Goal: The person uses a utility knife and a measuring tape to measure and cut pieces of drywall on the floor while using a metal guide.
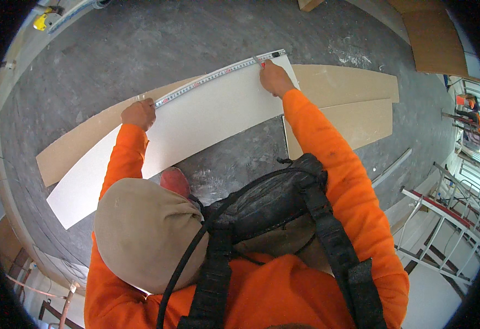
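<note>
A long white board [196,129] lies on the floor in front of me, partly over a brown board [80,137]. Along its far edge stretches a tape measure [207,78], its white blade marked in black and red. My left hand [139,114] is closed on the tape at the left; its case, if there, is hidden by the fingers. Near the board's right end my right hand [275,78] is closed round a thin grey implement [257,60], whose tip lies across the blade. Too little of it shows to tell its kind.
Brown boards [355,118] lie on the grey floor to the right, with a pale strip [392,167] beyond. A metal ladder-like frame [443,211] stands at the lower right. My bent knee [146,233] and red shoe [174,181] are close to the white board.
</note>
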